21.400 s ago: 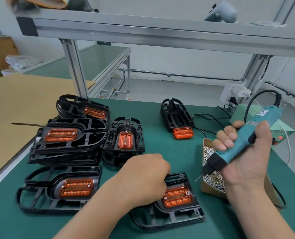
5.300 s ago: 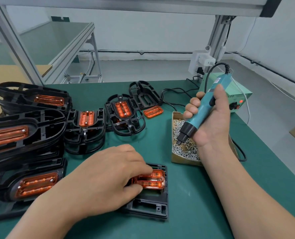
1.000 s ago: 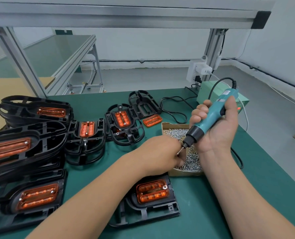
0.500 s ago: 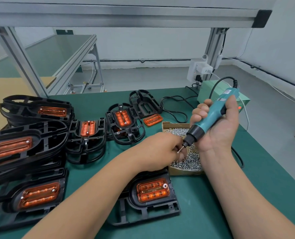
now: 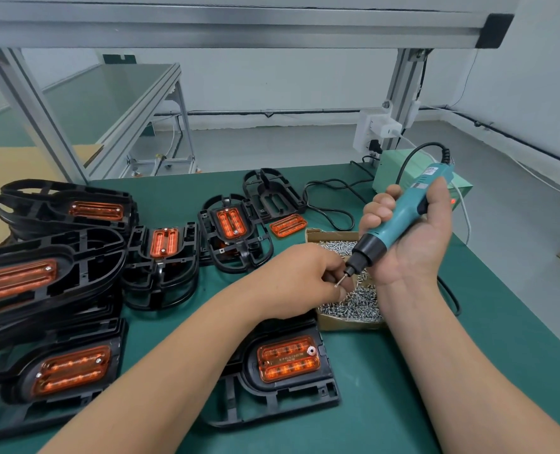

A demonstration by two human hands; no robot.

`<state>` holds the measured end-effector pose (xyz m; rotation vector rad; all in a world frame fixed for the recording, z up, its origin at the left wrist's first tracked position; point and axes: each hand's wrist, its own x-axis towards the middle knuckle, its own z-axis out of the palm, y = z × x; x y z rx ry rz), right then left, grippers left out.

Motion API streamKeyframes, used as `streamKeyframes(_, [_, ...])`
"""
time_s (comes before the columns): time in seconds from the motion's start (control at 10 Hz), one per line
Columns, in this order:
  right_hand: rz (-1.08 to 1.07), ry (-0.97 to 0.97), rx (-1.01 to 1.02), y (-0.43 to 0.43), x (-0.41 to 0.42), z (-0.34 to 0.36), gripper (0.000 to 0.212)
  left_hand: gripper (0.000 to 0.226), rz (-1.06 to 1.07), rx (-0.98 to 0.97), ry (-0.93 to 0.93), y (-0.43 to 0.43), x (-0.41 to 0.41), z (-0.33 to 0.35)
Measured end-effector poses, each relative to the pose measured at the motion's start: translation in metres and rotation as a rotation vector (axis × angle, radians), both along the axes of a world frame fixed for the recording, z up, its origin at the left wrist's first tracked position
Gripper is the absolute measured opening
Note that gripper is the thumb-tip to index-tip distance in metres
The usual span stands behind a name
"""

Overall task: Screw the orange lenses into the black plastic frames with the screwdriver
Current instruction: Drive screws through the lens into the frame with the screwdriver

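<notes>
A black plastic frame (image 5: 273, 406) lies at the near middle of the green table with an orange lens (image 5: 288, 358) seated in it. My right hand (image 5: 413, 244) grips the teal electric screwdriver (image 5: 399, 221), tip pointing down-left. My left hand (image 5: 300, 278) has its fingers curled at the screwdriver's bit, pinching a small screw (image 5: 338, 283) there, just above the cardboard box of screws (image 5: 354, 303). A loose orange lens (image 5: 287, 225) lies beside an empty frame (image 5: 272, 194) farther back.
Several black frames with orange lenses are stacked along the left (image 5: 42, 280), and two more stand mid-table (image 5: 162, 257). A green power unit (image 5: 399, 172) with black cable (image 5: 331, 198) sits at the back right. Aluminium posts rise behind the table.
Both hands have stayed nearly still over the screw box. My left fingers remain at the screwdriver's bit; the frame below has not moved.
</notes>
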<state>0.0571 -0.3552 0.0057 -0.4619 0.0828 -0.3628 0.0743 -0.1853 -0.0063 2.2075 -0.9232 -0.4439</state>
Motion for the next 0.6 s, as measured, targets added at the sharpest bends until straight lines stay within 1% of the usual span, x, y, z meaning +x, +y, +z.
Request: streamKeyframes(0.6, [0.007,-0.001,-0.006,0.0005,0.0012,-0.0021,0.048,0.015,0.036,-0.067,0.063,0.0054,0.0004,0.0032])
